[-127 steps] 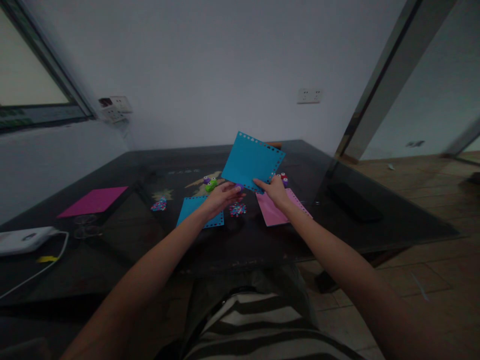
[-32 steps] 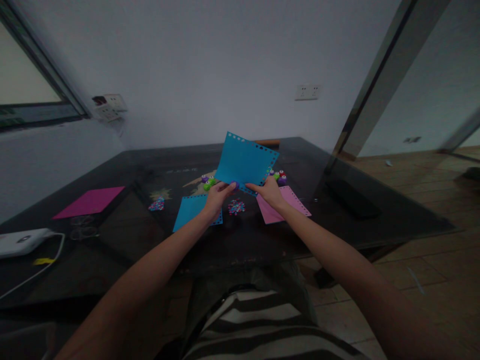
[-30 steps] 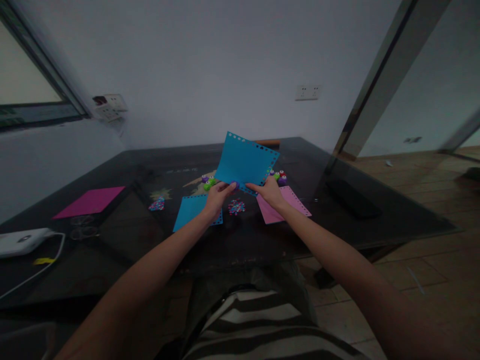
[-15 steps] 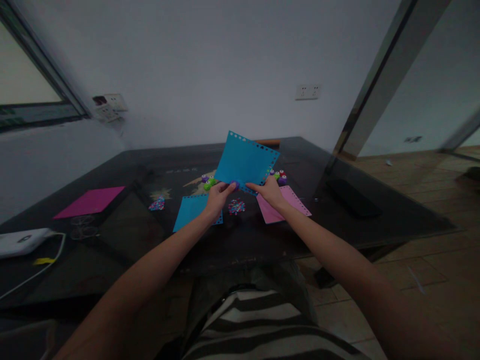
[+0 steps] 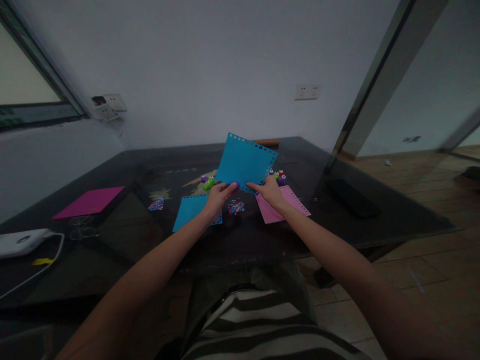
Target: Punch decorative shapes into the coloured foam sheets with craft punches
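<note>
A blue sheet (image 5: 245, 160) with punched holes along its edges is held up, tilted, above the table. My left hand (image 5: 220, 196) is closed on a small purple punch (image 5: 236, 186) at the sheet's lower edge. My right hand (image 5: 270, 192) pinches the sheet's lower right corner, thumb on the near face. Below my left hand lies another blue sheet (image 5: 190, 211), partly hidden by the forearm. A pink sheet (image 5: 273, 209) with holes lies under my right wrist. Between them is a pile of paper dots (image 5: 236, 206).
Green and purple punches (image 5: 209, 184) stand behind my left hand, more punches (image 5: 281, 177) behind my right. A magenta sheet (image 5: 90, 202), a second dot pile (image 5: 156, 204) and a white device with a cable (image 5: 24, 242) are at the left. A dark slab (image 5: 352, 198) lies right.
The held blue sheet has dipped very slightly at its top. Both hands keep almost the same place and grip.
</note>
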Demonstrator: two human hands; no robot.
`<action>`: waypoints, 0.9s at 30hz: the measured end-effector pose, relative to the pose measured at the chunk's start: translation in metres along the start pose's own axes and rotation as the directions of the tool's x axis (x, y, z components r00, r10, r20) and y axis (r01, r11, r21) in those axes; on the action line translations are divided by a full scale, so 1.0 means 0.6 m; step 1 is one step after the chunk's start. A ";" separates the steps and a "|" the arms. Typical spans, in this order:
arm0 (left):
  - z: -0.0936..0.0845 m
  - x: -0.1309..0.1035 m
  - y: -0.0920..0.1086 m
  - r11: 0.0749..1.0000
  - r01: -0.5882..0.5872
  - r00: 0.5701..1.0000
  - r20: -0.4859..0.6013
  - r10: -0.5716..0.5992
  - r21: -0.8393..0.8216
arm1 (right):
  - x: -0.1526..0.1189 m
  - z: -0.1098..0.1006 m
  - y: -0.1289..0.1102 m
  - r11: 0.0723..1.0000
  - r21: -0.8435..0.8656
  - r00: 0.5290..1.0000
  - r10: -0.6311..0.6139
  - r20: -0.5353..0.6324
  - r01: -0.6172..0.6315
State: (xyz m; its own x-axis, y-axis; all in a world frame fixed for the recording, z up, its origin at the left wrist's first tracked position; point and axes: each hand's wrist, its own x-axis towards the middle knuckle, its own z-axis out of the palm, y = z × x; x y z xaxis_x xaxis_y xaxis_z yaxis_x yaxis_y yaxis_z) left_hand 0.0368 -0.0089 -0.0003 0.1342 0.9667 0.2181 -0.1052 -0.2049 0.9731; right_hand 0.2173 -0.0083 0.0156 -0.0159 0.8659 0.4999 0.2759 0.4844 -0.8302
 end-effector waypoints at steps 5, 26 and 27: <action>0.007 -0.007 0.010 0.993 0.026 0.999 0.044 -0.021 -0.112 | 0.002 -0.001 0.006 1.000 0.018 1.000 0.009 -0.010 -0.009; -0.017 0.005 0.024 0.992 0.115 0.966 0.227 -0.123 0.049 | 0.006 -0.006 0.007 0.999 0.040 0.999 0.006 -0.037 -0.004; -0.019 0.006 0.025 0.990 0.121 0.961 0.243 -0.134 0.069 | 0.007 -0.006 0.007 0.999 0.035 0.999 0.009 -0.042 -0.008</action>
State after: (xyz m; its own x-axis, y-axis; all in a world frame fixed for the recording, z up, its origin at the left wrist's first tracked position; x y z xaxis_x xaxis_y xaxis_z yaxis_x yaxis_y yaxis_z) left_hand 0.0245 -0.0069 0.0144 0.3822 0.9189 0.0973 -0.0203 -0.0970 0.9951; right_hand 0.2219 -0.0031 0.0150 0.0273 0.8644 0.5021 0.2417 0.4816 -0.8424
